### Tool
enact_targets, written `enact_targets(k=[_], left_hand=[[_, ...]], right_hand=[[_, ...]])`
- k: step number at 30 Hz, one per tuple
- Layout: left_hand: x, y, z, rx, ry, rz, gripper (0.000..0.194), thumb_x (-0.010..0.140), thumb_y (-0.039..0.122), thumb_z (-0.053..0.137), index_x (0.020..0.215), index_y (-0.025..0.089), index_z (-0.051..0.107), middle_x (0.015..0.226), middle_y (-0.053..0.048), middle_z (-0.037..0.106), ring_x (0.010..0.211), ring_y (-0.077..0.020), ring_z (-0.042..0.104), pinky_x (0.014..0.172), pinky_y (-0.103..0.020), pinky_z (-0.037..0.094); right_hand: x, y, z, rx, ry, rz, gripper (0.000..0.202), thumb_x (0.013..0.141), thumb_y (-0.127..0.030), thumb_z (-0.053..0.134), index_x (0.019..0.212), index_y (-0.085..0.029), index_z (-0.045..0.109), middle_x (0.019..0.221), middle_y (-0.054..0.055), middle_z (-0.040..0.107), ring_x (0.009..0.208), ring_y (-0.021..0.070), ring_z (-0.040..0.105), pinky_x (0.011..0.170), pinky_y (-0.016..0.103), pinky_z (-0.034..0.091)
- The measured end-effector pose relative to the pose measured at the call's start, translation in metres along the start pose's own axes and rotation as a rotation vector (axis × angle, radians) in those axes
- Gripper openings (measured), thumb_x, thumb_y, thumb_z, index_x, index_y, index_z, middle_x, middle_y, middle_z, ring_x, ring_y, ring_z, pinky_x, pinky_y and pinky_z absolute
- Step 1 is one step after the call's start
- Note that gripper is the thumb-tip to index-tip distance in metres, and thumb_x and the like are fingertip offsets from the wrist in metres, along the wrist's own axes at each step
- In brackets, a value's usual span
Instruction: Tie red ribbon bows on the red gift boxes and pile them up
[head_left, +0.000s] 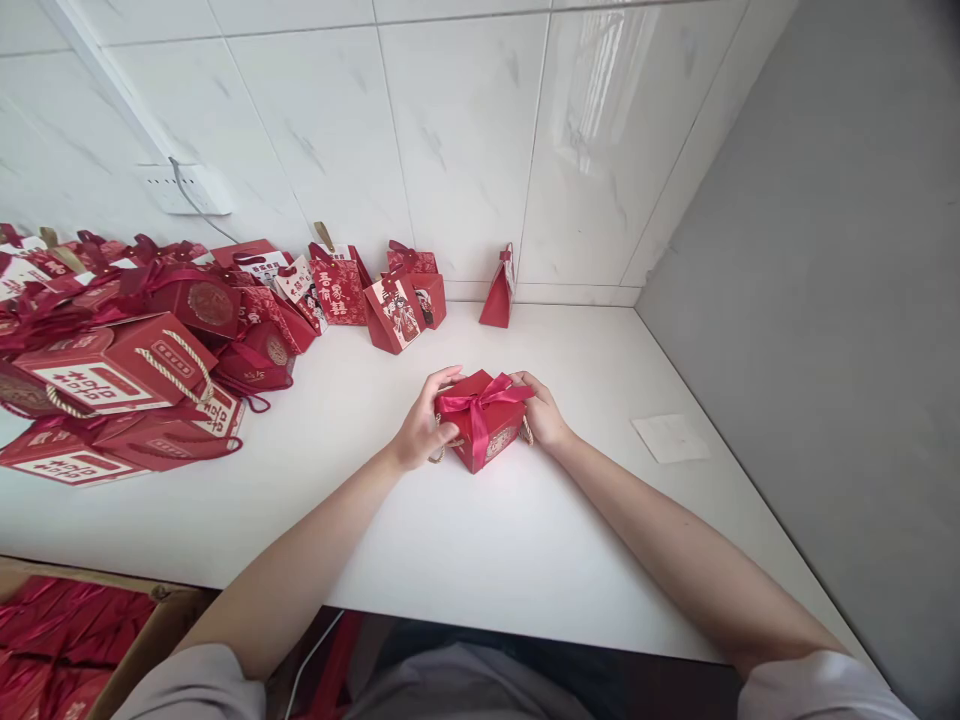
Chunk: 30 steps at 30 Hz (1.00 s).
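Note:
A red gift box (499, 437) rests on the white table, tied over the top with a crimson ribbon bow. Gold ornament marks its front, and a twisted cord handle shows at each side. My left hand (422, 420) wraps the box's left side, with the thumb near the front and fingers along the back edge. On the opposite side, my right hand (544, 408) curls round the back right corner, its fingertips partly hidden behind the ribbon. Both hands hold the box between them.
Many red gift boxes (124, 365) are heaped at the left. Several small triangular boxes (395, 312) stand along the tiled wall, one (498, 290) apart from them. A white paper square (670, 438) lies at right. Below left, a carton (142, 640) holds red boxes. A grey wall bounds the right.

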<state>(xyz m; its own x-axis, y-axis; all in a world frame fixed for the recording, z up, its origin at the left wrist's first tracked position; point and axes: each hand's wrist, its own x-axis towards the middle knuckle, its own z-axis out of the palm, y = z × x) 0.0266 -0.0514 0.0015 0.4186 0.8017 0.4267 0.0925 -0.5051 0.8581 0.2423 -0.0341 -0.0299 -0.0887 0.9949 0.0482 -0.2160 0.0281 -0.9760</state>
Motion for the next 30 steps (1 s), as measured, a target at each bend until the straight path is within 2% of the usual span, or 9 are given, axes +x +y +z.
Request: enact_targets(k=[2, 5, 8, 11, 16, 22, 30], left_hand=[[-0.006, -0.006, 0.0, 0.001, -0.04, -0.007, 0.093, 0.075, 0.055, 0.07, 0.15, 0.024, 0.025, 0.139, -0.015, 0.044, 0.134, -0.0336, 0.04, 0.112, -0.05, 0.033], [-0.007, -0.011, -0.004, -0.062, -0.012, -0.061, 0.087, 0.082, 0.046, 0.065, 0.153, 0.028, 0.018, 0.137, -0.013, 0.046, 0.126, -0.0304, 0.049, 0.107, -0.047, 0.041], [-0.006, -0.015, -0.009, -0.144, 0.036, -0.137, 0.077, 0.085, 0.048, 0.058, 0.151, 0.029, 0.024, 0.136, -0.01, 0.048, 0.116, -0.0289, 0.057, 0.099, -0.045, 0.048], [-0.006, -0.018, -0.012, -0.216, 0.021, -0.199, 0.069, 0.086, 0.047, 0.053, 0.149, 0.03, 0.03, 0.137, -0.009, 0.048, 0.105, -0.0271, 0.062, 0.092, -0.043, 0.052], [-0.007, -0.015, -0.011, -0.247, 0.004, -0.209, 0.061, 0.086, 0.046, 0.052, 0.143, 0.027, 0.038, 0.13, -0.01, 0.056, 0.095, -0.0264, 0.064, 0.085, -0.043, 0.053], [-0.004, -0.014, -0.01, -0.275, -0.029, -0.153, 0.055, 0.089, 0.042, 0.051, 0.139, 0.022, 0.041, 0.126, -0.011, 0.06, 0.107, -0.0291, 0.062, 0.089, -0.042, 0.051], [-0.006, -0.016, -0.009, -0.275, -0.038, -0.154, 0.056, 0.089, 0.041, 0.052, 0.14, 0.021, 0.04, 0.128, -0.012, 0.06, 0.109, -0.0295, 0.061, 0.094, -0.043, 0.048]], right_hand=[[0.001, 0.001, 0.001, 0.012, -0.007, -0.001, 0.037, 0.079, -0.06, 0.062, 0.074, -0.024, 0.053, 0.069, -0.002, 0.058, 0.063, 0.0162, 0.053, 0.058, 0.029, 0.042], [0.001, 0.002, 0.003, 0.026, -0.025, 0.01, 0.038, 0.081, -0.06, 0.06, 0.074, -0.024, 0.054, 0.071, -0.001, 0.059, 0.063, 0.0162, 0.053, 0.06, 0.029, 0.042], [0.0, 0.001, 0.004, 0.029, -0.048, 0.025, 0.037, 0.082, -0.06, 0.061, 0.076, -0.024, 0.056, 0.071, -0.001, 0.06, 0.062, 0.0165, 0.053, 0.059, 0.03, 0.041], [-0.001, 0.0, 0.005, 0.019, -0.064, 0.04, 0.035, 0.08, -0.059, 0.063, 0.077, -0.025, 0.057, 0.069, -0.001, 0.06, 0.06, 0.0163, 0.051, 0.057, 0.029, 0.039], [0.0, -0.001, 0.004, 0.021, -0.067, 0.051, 0.035, 0.079, -0.058, 0.065, 0.074, -0.025, 0.056, 0.065, -0.002, 0.056, 0.057, 0.0148, 0.047, 0.056, 0.028, 0.036], [-0.001, -0.004, 0.002, 0.033, -0.093, 0.062, 0.034, 0.08, -0.055, 0.065, 0.075, -0.023, 0.056, 0.064, -0.003, 0.055, 0.055, 0.0127, 0.046, 0.056, 0.028, 0.035], [0.001, -0.001, -0.002, 0.027, -0.119, 0.063, 0.034, 0.082, -0.053, 0.064, 0.076, -0.02, 0.055, 0.067, -0.003, 0.058, 0.057, 0.0117, 0.048, 0.058, 0.027, 0.038]])
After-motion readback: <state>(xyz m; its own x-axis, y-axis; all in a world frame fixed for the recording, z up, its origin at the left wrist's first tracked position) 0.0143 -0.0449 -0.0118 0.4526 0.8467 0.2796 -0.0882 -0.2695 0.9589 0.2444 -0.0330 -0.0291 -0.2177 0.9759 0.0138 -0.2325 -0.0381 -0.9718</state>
